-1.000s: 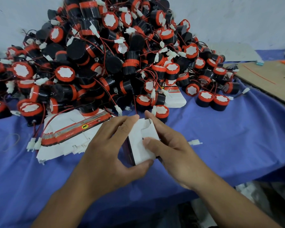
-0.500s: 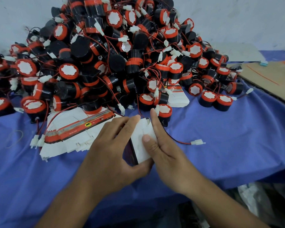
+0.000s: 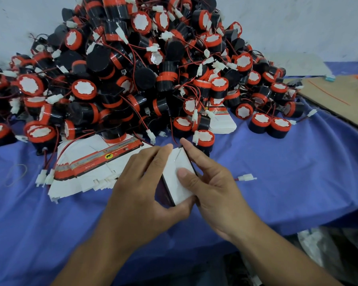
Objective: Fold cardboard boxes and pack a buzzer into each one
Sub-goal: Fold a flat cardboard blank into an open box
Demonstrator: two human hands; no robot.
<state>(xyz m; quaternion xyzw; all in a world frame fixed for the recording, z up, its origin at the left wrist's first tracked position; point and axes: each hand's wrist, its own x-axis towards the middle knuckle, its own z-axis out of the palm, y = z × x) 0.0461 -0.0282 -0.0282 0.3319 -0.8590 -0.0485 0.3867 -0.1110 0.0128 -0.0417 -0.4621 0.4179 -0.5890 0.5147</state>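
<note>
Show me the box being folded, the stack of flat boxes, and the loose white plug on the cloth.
box point(image 3: 179, 191): head view, its white top face.
stack of flat boxes point(image 3: 87, 166): head view, red printed strip on top.
white plug point(image 3: 247, 178): head view, its middle.

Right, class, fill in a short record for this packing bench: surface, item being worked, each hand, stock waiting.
surface: blue cloth
item: small white cardboard box
left hand: holds the box's left side
right hand: thumb presses its white face
stock: buzzer pile; flat box blanks beside it
</note>
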